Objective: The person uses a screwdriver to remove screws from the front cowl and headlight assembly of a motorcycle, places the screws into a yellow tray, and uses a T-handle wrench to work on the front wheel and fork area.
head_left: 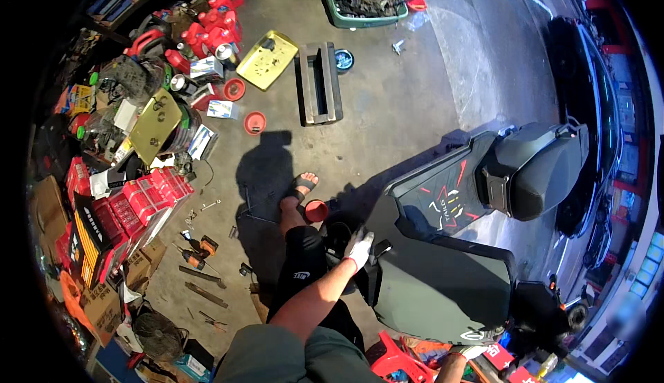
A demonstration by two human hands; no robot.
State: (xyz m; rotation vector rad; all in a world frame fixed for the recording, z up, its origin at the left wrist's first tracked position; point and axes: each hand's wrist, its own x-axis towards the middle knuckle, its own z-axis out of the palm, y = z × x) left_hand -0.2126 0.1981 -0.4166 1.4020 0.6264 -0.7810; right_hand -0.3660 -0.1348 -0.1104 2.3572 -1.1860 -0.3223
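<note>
Firstly, the grey-green scooter (436,286), the largest item noted and the one under the hands, lies to the front and right of the person, its dark seat (543,175) at the far end and its smooth front panel nearest. The green tub (373,22), at the far side of the floor, is filled to the rim with a tangle of dark parts that cannot be told apart. To the left are stacked red cartons (149,196); their contents are not visible. The yellow tray (278,52), set on the concrete floor (394,99), carries one larger dark piece and scattered small dark bits. A second yellow tray (153,141), resting tilted over the clutter at left, holds several small dark rings near one end. Red jugs (218,37) are grouped beyond it, contents hidden. The left hand (358,249), in a white glove, is placed on the dark edge of the scooter, fingers bent over it; how firmly they close cannot be determined. The right hand (472,351), likewise gloved, is at the scooter's near front end; its fingers are partly hidden, so their spread cannot be told. Of the smaller vessels, one red bowl (255,117) contains a small dark object, and a blue-rimmed dish (344,51) contains dark matter, unidentifiable.
</note>
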